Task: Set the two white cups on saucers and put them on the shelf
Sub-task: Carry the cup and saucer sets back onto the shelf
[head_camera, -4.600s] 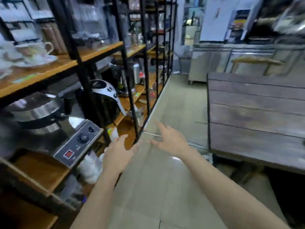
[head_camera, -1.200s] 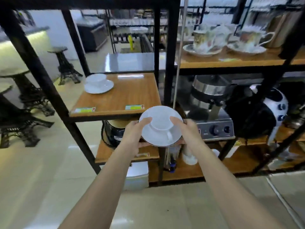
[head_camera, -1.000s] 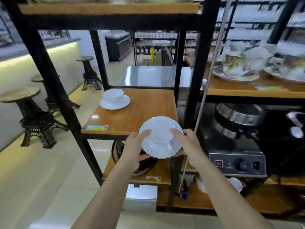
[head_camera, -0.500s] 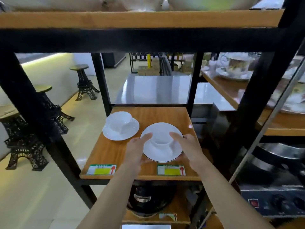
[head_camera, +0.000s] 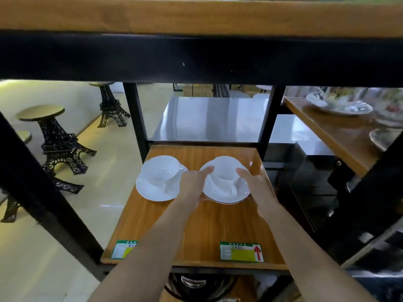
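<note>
Two white cups on saucers sit side by side on the wooden shelf [head_camera: 196, 225].

The left saucer [head_camera: 150, 190] carries a cup [head_camera: 160, 171], standing free of both hands. The right saucer [head_camera: 226, 192] carries the second cup [head_camera: 224, 170], and both hands flank it: the left hand [head_camera: 193, 184] at its left rim, thumb over the edge and fingers under it, the right hand [head_camera: 256, 184] at its right rim, fingers spread. Whether either grip truly pinches the saucer, I cannot tell. Two green labels [head_camera: 241, 251] lie on the shelf's front edge.
</note>
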Motion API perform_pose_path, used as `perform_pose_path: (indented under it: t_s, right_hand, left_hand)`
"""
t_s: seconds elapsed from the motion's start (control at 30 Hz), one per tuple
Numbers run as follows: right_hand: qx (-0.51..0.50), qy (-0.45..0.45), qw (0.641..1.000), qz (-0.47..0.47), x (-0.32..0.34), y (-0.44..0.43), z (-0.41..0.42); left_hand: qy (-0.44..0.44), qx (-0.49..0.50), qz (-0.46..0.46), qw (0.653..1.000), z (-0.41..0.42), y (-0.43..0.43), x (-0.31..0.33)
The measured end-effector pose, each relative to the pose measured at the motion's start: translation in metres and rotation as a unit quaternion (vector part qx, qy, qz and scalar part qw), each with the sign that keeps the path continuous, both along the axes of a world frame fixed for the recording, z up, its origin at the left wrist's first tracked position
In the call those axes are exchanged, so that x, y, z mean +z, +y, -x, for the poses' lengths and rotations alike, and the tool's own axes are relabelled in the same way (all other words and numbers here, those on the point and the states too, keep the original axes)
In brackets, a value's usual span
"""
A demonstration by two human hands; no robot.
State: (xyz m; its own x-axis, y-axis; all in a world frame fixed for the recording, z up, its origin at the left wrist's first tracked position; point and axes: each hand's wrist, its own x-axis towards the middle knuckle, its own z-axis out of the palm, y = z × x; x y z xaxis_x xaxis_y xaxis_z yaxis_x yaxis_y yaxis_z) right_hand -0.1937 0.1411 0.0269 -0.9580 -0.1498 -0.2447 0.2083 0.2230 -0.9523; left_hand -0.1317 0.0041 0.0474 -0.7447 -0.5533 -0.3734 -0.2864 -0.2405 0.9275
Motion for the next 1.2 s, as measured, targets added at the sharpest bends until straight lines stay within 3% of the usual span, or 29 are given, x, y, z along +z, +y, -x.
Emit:
perform_pose_path:
  t_s: [0.77, 0.83, 0.97, 1.2]
  right_hand:
    - [-0.007, -0.029, 0.997, -0.070, -0.016, 0.004, 0.017]
    - [0.000, -0.028, 0.996, -0.089, -0.014, 0.007, 0.019]
    - [-0.033, 0.031, 0.993, -0.105, -0.009, 0.012, 0.022]
    - [-0.048, 0.061, 0.990, -0.114, -0.017, 0.020, 0.014]
  left_hand:
    - [-0.042, -0.016, 0.078, 0.996, 0.027, -0.001, -0.020]
    - [-0.061, -0.043, 0.122, 0.990, 0.026, -0.002, -0.017]
    - [-0.080, -0.022, 0.336, 0.938, 0.020, -0.008, -0.012]
    - [-0.080, -0.088, 0.264, 0.957, 0.012, -0.002, -0.013]
